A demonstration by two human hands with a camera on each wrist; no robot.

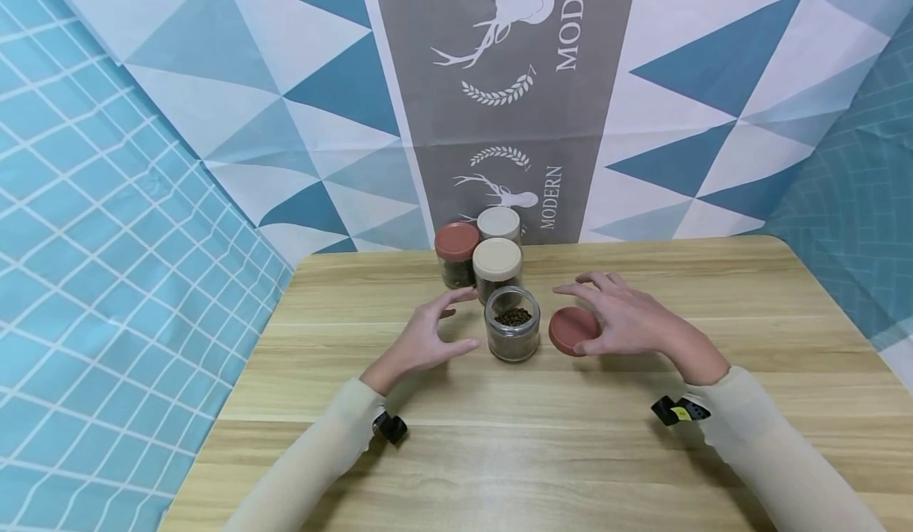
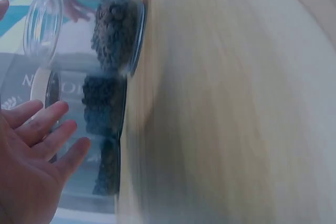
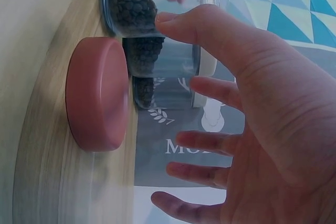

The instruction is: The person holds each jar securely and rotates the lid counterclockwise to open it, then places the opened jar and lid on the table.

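An uncapped glass jar point(image 1: 512, 346) with dark brown pellets in it stands upright on the wooden table. To its left is my left hand point(image 1: 422, 343), fingers spread and thumb apart, holding nothing. My right hand point(image 1: 635, 322) hovers over a red round lid point(image 1: 573, 330), which lies on the table just right of the jar. In the right wrist view its fingers are spread and stay apart from the lid point(image 3: 97, 95). The left wrist view has the open jar point(image 2: 84, 32) beyond the fingers, with no contact visible.
Behind the uncapped jar, close together, stand a cream-lidded jar point(image 1: 497, 261), a red-lidded jar point(image 1: 456, 243) and a white-lidded jar point(image 1: 499, 223). A patterned cloth wall point(image 1: 528, 120) rises at the table's point(image 1: 499, 453) back edge.
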